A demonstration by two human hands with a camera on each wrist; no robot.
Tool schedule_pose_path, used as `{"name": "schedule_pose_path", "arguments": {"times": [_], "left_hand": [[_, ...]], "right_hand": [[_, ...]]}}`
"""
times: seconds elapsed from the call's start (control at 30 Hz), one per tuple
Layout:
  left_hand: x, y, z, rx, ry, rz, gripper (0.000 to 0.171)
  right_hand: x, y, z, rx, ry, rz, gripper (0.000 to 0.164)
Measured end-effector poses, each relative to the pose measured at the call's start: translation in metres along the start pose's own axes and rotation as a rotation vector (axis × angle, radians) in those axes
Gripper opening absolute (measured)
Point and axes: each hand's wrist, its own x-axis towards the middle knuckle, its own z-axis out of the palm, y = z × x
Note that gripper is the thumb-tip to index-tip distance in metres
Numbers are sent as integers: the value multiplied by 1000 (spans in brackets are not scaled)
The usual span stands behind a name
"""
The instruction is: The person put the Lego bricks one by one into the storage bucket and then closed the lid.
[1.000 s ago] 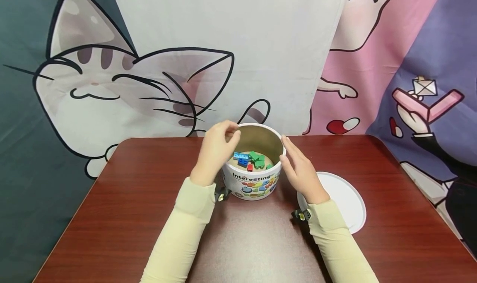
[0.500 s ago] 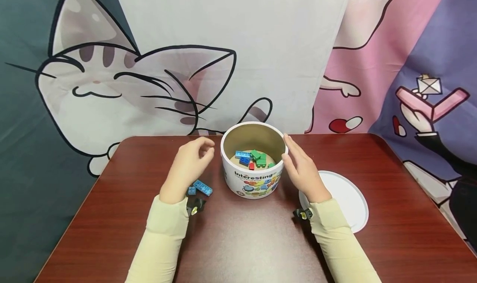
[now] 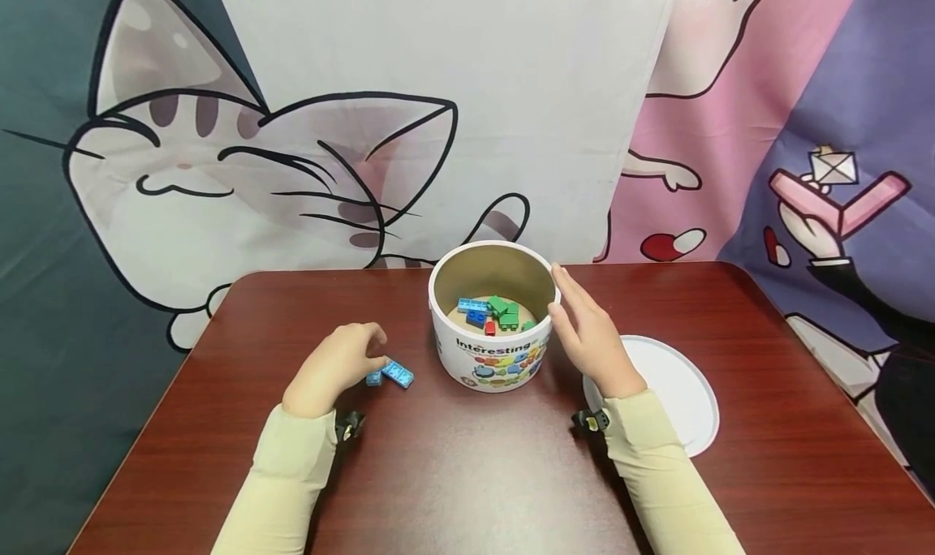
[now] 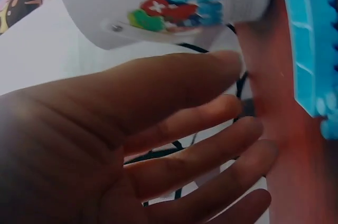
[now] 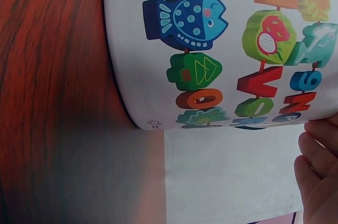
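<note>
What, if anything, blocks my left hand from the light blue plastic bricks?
Nothing visible does. Your left hand hovers beside the light blue plastic bricks; the white cylindrical tub stands to their right, out of the way.

White tub (image 3: 453, 356) — black lettering (image 3: 493, 347), multicoloured pictures (image 3: 507, 367). Loose bricks (image 3: 398, 374) light blue; inner bricks (image 3: 509, 320) blue, green, red. Desk (image 3: 467, 474) reddish-brown, wood-grained. Lid (image 3: 675, 385) plain white. Backdrop (image 3: 555, 92) — black-outlined cartoon cat (image 3: 212, 238).
</note>
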Motion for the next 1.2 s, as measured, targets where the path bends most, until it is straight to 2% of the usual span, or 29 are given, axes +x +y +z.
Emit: {"name": "schedule_pose_path", "arguments": {"times": [0.33,0.8,1.2], "left_hand": [[0,-16,13,21,-81,-76,21],[3,-25,20,21,-93,-87,20],[3,-24,16,27,-67,-82,23]], "right_hand": [[0,1,0,-7,-9,-8,57],[1,-1,-1,1,-9,-10,58],[0,1,-1,-5,-10,-1,57]]}}
